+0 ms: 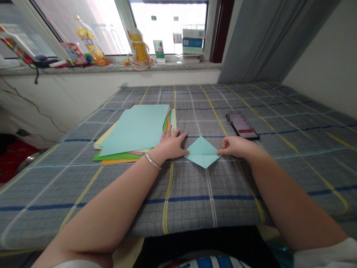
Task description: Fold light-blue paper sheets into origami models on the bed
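A light-blue folded paper [203,152] lies on the checked cloth in front of me, diamond-shaped, with creases crossing at its middle. At its left corner rests the thumb of my left hand [172,144], whose other fingers are spread toward the paper stack and wear no grip on anything. My right hand [237,146] has its fingers curled and pinches the right corner between thumb and forefinger. Just left of my left hand is a stack of coloured paper sheets [136,126], light blue on top, with green, orange and yellow edges showing beneath.
A phone [243,127] lies beyond my right hand on the checked cloth [189,208]. Along the windowsill [106,72] stand an orange drink bottle [90,42], a yellow flask [139,48], clear bottles and a stack of boxes [192,42]. A grey curtain [251,41] hangs at the right.
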`<state>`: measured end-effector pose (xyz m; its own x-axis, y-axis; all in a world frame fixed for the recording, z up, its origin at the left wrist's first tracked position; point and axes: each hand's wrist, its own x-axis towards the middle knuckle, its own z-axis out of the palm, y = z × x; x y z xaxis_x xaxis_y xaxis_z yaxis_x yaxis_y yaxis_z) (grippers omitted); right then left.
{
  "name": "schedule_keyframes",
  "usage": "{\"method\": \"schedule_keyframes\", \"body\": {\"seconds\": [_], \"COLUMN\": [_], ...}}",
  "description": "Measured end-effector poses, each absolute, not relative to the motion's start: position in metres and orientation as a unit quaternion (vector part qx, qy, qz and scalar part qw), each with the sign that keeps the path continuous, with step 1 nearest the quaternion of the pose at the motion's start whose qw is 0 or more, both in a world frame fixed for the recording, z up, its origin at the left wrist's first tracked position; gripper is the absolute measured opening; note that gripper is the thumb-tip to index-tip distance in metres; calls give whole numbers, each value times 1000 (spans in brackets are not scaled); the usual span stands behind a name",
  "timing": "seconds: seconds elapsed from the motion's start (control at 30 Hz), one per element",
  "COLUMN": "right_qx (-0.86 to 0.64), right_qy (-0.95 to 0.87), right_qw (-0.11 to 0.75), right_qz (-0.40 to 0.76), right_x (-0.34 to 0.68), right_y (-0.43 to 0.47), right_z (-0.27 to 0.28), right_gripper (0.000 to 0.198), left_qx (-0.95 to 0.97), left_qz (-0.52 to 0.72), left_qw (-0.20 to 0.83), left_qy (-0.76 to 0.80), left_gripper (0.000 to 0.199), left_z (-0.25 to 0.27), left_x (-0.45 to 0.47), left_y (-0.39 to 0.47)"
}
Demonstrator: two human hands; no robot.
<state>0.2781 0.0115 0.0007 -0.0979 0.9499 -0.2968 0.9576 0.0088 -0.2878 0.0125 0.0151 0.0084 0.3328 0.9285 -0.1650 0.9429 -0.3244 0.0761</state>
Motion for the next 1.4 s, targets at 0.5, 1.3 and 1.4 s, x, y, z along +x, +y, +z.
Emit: {"method": "schedule_keyframes", "body": {"seconds": [0.5,1.3,1.4], "right_qx": [671,587,571], "right_qy": [688,741,745], "right_qw": [13,-116,-144], "right_qz": [-276,-306,-312], "right_x": [289,269,264], "right_y": [10,5,5], "right_z": [2,3,1], "right_gripper": [26,16,26], "left_qx": [812,842,840], "left_qz": [-55,51,80], "left_qw": [116,127,131], "left_qy": [569,522,520], "left_gripper": [82,66,71], "left_z": [13,-4,-11], "left_x": [2,31,36], "left_y": [17,1,0]}}
